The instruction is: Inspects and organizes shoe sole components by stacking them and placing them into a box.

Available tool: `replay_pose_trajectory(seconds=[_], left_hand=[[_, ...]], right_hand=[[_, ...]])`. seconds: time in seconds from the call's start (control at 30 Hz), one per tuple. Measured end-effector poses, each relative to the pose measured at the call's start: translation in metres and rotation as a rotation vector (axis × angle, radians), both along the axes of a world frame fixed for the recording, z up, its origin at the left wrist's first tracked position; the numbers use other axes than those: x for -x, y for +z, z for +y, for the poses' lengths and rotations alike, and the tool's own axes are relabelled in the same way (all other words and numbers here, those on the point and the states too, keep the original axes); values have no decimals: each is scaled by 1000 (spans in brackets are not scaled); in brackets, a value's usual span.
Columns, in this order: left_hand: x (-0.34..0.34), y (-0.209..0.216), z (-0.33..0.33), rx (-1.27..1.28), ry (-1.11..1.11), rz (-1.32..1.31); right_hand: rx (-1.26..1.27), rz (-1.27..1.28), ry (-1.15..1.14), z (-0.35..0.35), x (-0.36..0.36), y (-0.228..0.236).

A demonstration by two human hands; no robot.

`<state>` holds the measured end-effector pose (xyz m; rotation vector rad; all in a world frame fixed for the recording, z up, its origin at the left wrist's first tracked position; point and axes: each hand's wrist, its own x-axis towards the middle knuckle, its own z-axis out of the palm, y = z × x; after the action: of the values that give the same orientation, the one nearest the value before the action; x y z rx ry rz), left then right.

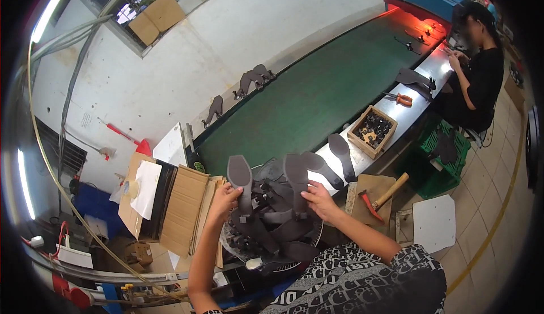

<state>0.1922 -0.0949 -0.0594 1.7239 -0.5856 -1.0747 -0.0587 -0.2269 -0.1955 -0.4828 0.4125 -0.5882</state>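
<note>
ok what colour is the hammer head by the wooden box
The hammer head is red, on a pale wooden handle; the head view shows it.

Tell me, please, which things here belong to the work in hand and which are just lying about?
In hand:
left hand on one dark shoe
right hand on another shoe
pile of shoes

Lying about:
hammer
wooden box
orange pliers
tape roll

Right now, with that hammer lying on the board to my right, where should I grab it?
Probably take the hammer by its pale wooden handle, near the free end that points up and away toward the conveyor. Come from the right with your right hand; the red head lies at the near-left end, on the board.
</note>
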Motion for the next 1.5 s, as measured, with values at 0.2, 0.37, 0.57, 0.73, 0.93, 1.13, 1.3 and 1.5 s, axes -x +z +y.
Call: replay_pose_trajectory(seconds=[0.2,0.37,0.57,0.73,0.93,1.13,1.3,1.5], left_hand=[[42,-10,-60,56,-539,-1488],[60,-93,-108,-229,-1233,-1686],[50,-74,-125,-221,-1430,-1717],[69,-3,-131,313,-452,-1613],[140,32,-50,415,185,-611],[274,-45,102,604,1089,-68],[444,-122,222,380,1887,322],[579,-218,328,377,2127,317]], right_hand=[[-121,-58,-95,-22,46,-10],[-139,-81,-179,-26,74,3],[-30,-38,-315,-36,119,4],[32,-142,-178,-54,117,14],[232,-173,217,-36,18,109],[532,-45,847,92,12,117],[542,77,1486,244,89,-6],[421,357,1903,374,187,-113]])
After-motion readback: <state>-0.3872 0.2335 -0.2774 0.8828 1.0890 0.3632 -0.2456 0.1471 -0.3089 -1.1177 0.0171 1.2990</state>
